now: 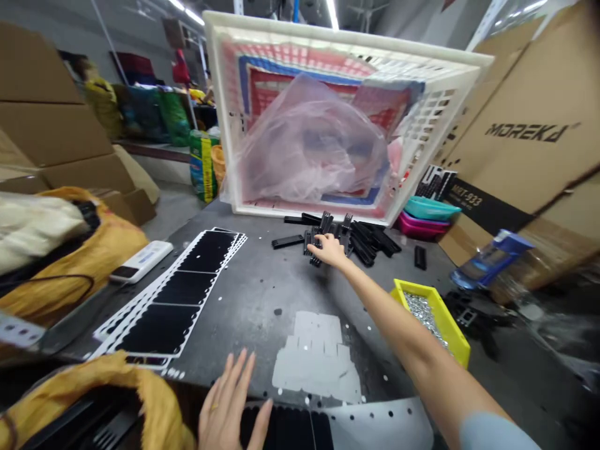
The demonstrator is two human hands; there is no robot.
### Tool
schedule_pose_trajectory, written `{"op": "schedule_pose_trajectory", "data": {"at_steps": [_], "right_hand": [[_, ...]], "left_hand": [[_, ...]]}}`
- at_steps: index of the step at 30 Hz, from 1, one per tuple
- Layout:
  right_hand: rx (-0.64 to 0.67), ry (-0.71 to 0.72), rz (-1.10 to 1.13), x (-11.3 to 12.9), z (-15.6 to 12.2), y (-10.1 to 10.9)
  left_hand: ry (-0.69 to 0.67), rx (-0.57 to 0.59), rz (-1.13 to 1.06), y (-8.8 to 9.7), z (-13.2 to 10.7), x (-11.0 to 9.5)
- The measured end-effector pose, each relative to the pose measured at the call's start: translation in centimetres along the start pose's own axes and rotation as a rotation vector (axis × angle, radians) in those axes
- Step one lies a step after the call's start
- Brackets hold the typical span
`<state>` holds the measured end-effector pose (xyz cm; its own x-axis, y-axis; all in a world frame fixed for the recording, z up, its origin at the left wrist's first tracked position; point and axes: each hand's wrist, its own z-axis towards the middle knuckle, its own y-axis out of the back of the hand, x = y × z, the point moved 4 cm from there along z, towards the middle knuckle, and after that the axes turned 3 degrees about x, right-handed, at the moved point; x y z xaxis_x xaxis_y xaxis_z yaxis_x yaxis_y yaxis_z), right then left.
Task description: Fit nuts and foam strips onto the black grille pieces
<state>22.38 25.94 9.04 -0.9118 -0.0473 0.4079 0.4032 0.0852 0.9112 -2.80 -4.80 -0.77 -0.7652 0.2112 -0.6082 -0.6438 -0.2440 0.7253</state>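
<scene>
My right hand (329,250) reaches across the grey table to a loose pile of slotted black plastic pieces (363,240). Its fingers are closed around black pieces at the pile's left side; how many they hold is hidden. At the near table edge my left hand (229,400) is open, fingers spread, holding nothing. Just beside it lies a white-edged sheet with black panels (285,428), partly cut off by the frame. A stack of similar black-panelled sheets (180,294) lies at the table's left.
A white plastic crate (349,31) on its side, with clear plastic film (309,144), stands behind the pile. At right sits a yellow tray (462,340) of small metal parts. A white device (142,261), yellow sack (159,400) and large cardboard box (520,169) flank the table.
</scene>
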Motion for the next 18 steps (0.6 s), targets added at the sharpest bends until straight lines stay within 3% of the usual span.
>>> {"op": "schedule_pose_trajectory", "data": {"at_steps": [2,4,8,10,13,18], "right_hand": [[-0.018,-0.166,-0.033,-2.7,2.6,0.2],[-0.012,-0.239,-0.061,-3.8,3.9,-0.6],[0.003,-0.179,-0.126,-3.5,3.2,-3.3],[0.027,-0.084,-0.149,-3.0,1.0,-4.6],[0.091,0.107,-0.168,-2.7,-4.6,-6.1],[0.165,0.558,-0.068,-2.7,-14.8,-6.3]], "left_hand": [[-0.032,0.011,-0.042,-1.7,3.6,-0.6],[-0.045,0.069,-0.093,-3.5,6.6,-0.8],[0.006,0.119,-0.198,-5.8,10.8,-0.3],[0.032,0.134,-0.236,-6.2,12.2,0.0],[0.013,0.185,-0.25,-6.3,13.2,0.0],[-0.185,0.354,-0.089,-5.5,12.6,-0.9]]}}
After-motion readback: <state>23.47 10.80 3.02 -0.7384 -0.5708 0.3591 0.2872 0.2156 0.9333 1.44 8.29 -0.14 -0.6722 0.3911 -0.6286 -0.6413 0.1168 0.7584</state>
